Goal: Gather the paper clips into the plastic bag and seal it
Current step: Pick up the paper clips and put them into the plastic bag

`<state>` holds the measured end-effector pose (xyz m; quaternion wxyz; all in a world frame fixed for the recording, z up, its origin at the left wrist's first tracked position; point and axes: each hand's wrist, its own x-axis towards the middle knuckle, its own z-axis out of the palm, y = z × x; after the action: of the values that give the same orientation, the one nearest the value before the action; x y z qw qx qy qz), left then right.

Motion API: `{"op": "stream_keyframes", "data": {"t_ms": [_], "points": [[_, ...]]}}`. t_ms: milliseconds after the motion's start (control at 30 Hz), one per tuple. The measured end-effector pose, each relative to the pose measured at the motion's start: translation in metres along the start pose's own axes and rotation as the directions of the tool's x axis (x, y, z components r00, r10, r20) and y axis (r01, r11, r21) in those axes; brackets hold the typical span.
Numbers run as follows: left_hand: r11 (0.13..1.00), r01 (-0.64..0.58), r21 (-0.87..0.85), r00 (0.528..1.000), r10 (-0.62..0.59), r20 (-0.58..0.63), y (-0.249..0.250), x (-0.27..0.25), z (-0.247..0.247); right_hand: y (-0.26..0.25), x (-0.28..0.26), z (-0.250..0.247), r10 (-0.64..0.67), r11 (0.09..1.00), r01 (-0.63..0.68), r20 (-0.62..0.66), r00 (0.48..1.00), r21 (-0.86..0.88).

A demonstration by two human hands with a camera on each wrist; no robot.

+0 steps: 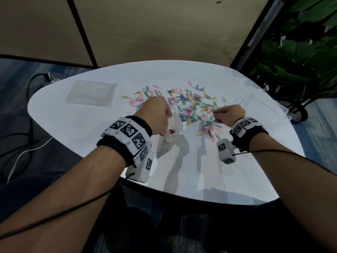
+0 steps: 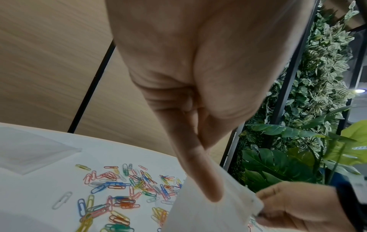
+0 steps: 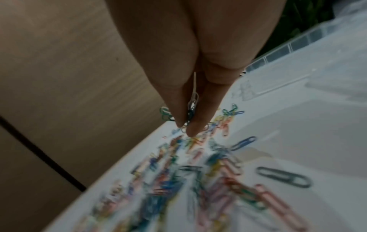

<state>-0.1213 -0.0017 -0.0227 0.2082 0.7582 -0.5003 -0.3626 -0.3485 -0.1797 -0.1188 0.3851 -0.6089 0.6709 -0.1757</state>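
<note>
My left hand (image 1: pixel 155 114) pinches the plastic bag (image 1: pixel 168 137) by its mouth, near the table's (image 1: pixel 200 179) front edge. Paper clips (image 1: pixel 186 105) lie mid-table. My right hand (image 1: pixel 229 114) pinches a few. Risk: clips slip from the loose pinch. Only the right wrist view shows the clips pinched between my fingertips (image 3: pixel 193 130).

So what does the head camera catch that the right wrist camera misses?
Only the head view shows the left hand holding the plastic bag open, and a clear sheet lying far left on the table.

Only the right wrist view shows, close up, a few clips pinched in the right hand.

Both show the scattered paper clips, the table and the clear plastic tray.
</note>
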Motion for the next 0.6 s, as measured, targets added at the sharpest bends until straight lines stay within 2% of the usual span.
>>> {"op": "stream_keyframes", "data": {"t_ms": [67,133,200,267,333,400,433,500,533,600], "points": [[1.0,0.005,0.004,1.0,-0.005,0.007,0.001,0.001,0.001,-0.017,-0.011,-0.004,0.038,0.959,-0.057,0.074,0.997,0.277],[1.0,0.011,0.003,1.0,-0.011,0.013,0.001,0.0,0.001,-0.038,-0.029,-0.003,-0.018,0.865,-0.077,0.186,0.982,0.495],[1.0,0.012,-0.001,1.0,-0.012,0.009,0.001,0.0,0.001,-0.057,-0.054,0.0,-0.094,0.784,-0.129,0.321,0.943,0.607],[1.0,0.013,-0.006,1.0,-0.013,-0.003,0.0,-0.001,0.0,-0.072,-0.08,0.006,-0.148,0.757,-0.178,0.429,0.891,0.629],[1.0,0.009,-0.008,1.0,-0.01,-0.016,0.001,-0.002,-0.001,-0.082,-0.102,0.017,-0.161,0.758,-0.209,0.488,0.858,0.618],[1.0,-0.002,0.005,1.0,0.002,-0.025,0.002,-0.004,-0.001,-0.086,-0.119,0.033,-0.158,0.798,-0.19,0.503,0.85,0.572],[1.0,-0.008,0.01,1.0,0.009,-0.024,0.003,-0.005,0.0,-0.086,-0.124,0.039,-0.17,0.846,-0.13,0.493,0.853,0.517],[1.0,-0.014,0.005,0.999,0.014,-0.029,0.004,-0.006,0.001,-0.082,-0.127,0.049,-0.249,0.943,0.117,0.428,0.869,0.311],[1.0,-0.015,0.002,0.999,0.015,-0.03,0.004,-0.006,0.002,-0.08,-0.126,0.051,-0.297,0.953,0.247,0.396,0.869,0.175],[0.999,-0.025,0.021,1.0,0.025,-0.015,0.003,-0.006,0.002,-0.079,-0.129,0.053,-0.384,0.908,0.419,0.368,0.847,-0.017]]}}
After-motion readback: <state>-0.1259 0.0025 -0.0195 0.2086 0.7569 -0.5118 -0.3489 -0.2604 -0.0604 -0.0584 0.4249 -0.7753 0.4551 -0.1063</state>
